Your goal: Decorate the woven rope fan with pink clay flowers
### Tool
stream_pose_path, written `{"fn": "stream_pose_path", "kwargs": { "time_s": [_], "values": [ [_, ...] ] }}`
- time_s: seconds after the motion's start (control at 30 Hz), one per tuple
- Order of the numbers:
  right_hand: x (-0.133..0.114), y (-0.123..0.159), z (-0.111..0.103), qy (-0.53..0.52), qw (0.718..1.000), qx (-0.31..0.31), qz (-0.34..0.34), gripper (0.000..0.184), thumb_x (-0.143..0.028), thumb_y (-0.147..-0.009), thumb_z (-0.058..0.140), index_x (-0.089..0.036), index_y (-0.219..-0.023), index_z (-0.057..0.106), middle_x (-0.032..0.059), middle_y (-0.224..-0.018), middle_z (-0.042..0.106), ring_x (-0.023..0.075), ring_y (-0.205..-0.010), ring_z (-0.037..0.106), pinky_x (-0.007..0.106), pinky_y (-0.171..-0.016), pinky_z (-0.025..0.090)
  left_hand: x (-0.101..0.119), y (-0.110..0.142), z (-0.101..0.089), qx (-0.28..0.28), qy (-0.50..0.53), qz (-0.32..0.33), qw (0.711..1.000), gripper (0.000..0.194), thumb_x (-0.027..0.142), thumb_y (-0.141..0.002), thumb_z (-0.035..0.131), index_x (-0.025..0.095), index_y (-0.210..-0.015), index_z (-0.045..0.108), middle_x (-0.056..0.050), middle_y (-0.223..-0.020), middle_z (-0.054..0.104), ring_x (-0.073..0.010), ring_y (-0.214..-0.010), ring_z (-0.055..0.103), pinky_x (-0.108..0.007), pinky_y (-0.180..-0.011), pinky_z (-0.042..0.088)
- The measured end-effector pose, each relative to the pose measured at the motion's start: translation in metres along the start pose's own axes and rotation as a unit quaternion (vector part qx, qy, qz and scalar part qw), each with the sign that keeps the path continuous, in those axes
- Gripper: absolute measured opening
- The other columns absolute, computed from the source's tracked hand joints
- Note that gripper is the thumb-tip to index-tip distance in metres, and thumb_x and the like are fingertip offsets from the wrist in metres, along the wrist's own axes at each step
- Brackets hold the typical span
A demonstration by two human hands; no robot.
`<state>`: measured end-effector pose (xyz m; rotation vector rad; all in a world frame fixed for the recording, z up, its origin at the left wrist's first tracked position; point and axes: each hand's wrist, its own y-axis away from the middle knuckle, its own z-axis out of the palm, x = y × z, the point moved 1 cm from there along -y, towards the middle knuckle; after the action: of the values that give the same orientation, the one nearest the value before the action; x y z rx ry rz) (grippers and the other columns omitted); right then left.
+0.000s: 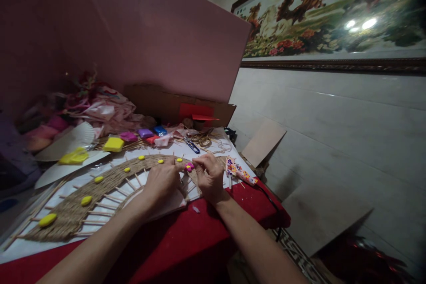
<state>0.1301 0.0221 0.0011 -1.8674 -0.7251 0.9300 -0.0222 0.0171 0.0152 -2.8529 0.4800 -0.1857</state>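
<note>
Brown woven arch (pixel 111 180) with yellow ovals (pixel 86 200) spans lower left to centre of the head view, on the red-covered desk (pixel 196 235). At centre, the left hand (pixel 165 176) curls and the right hand (pixel 194 165) bunches its fingertips beside a pink flower (pixel 189 167); whether either grips anything, I cannot tell.

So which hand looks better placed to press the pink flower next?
Probably the right hand: its fingertips are right beside the pink flower, while the left hand sits slightly farther from it.
</note>
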Motion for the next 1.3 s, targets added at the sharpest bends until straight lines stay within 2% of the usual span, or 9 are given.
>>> {"fn": "stream_pose_path", "kwargs": {
  "time_s": [0.17,0.37,0.57,0.73,0.93,1.2,1.3],
  "values": [
    [-0.0015,-0.0006,-0.0004,-0.002,1.000,0.008,-0.004,0.009,-0.016,-0.085,0.054,-0.018,-0.084,0.063,0.0029,-0.073,0.057,0.0144,-0.071,0.054,0.026,-0.064,0.043,0.0050,0.0042,0.0029,-0.021,-0.021,0.001,1.000,0.038,0.019,-0.080,0.041,0.030,-0.107,0.065,-0.009,-0.093,0.057,-0.0240,-0.072,0.062,-0.035,-0.064,0.042],
    [-0.0008,-0.0007,0.0000,-0.002,1.000,0.010,-0.006,0.010,-0.017,-0.085,0.053,-0.019,-0.084,0.063,0.0027,-0.073,0.057,0.0142,-0.070,0.054,0.026,-0.063,0.043,0.0050,0.0031,0.0035,-0.018,-0.027,0.006,0.999,0.037,0.019,-0.082,0.039,0.030,-0.104,0.066,-0.009,-0.095,0.057,-0.0220,-0.071,0.062,-0.033,-0.063,0.042],
    [-0.0012,-0.0011,-0.0002,-0.003,1.000,0.010,-0.007,0.010,-0.017,-0.085,0.053,-0.019,-0.084,0.063,0.0028,-0.073,0.057,0.0143,-0.070,0.054,0.026,-0.063,0.044,0.0022,0.0034,0.0028,0.008,-0.008,-0.036,0.999,0.041,0.018,-0.083,0.037,0.033,-0.109,0.064,-0.007,-0.093,0.057,-0.0207,-0.074,0.061,-0.030,-0.062,0.041],
    [-0.0018,-0.0014,-0.0006,0.000,1.000,0.012,-0.007,0.010,-0.017,-0.085,0.053,-0.019,-0.084,0.063,0.0026,-0.072,0.058,0.0142,-0.069,0.054,0.026,-0.063,0.043,0.0044,0.0057,0.0045,-0.001,-0.020,-0.010,1.000,0.041,0.018,-0.083,0.039,0.037,-0.110,0.063,-0.007,-0.098,0.053,-0.0195,-0.073,0.060,-0.030,-0.063,0.041],
    [-0.0004,-0.0004,-0.0001,0.001,1.000,0.010,-0.002,0.010,-0.018,-0.085,0.053,-0.019,-0.084,0.063,0.0029,-0.073,0.058,0.0145,-0.070,0.054,0.026,-0.062,0.043,0.0077,0.0071,0.0032,-0.023,-0.036,-0.005,0.999,0.038,0.024,-0.086,0.037,0.034,-0.112,0.062,-0.009,-0.106,0.050,-0.0185,-0.071,0.061,-0.031,-0.062,0.042],
    [-0.0016,-0.0010,-0.0005,-0.007,1.000,0.008,-0.004,0.010,-0.017,-0.085,0.053,-0.019,-0.084,0.063,0.0027,-0.072,0.057,0.0145,-0.070,0.054,0.026,-0.062,0.043,0.0087,0.0067,0.0015,-0.024,-0.045,0.006,0.999,0.036,0.021,-0.084,0.037,0.030,-0.107,0.064,-0.010,-0.104,0.052,-0.0199,-0.069,0.061,-0.032,-0.060,0.042],
    [-0.0016,-0.0011,-0.0008,-0.003,1.000,0.008,-0.004,0.010,-0.017,-0.085,0.053,-0.019,-0.084,0.062,0.0025,-0.072,0.057,0.0145,-0.070,0.054,0.026,-0.063,0.043,0.0068,0.0064,0.0001,-0.007,-0.028,-0.020,0.999,0.038,0.019,-0.083,0.038,0.032,-0.108,0.064,-0.007,-0.097,0.054,-0.0195,-0.072,0.060,-0.030,-0.061,0.041]
  ]
}}
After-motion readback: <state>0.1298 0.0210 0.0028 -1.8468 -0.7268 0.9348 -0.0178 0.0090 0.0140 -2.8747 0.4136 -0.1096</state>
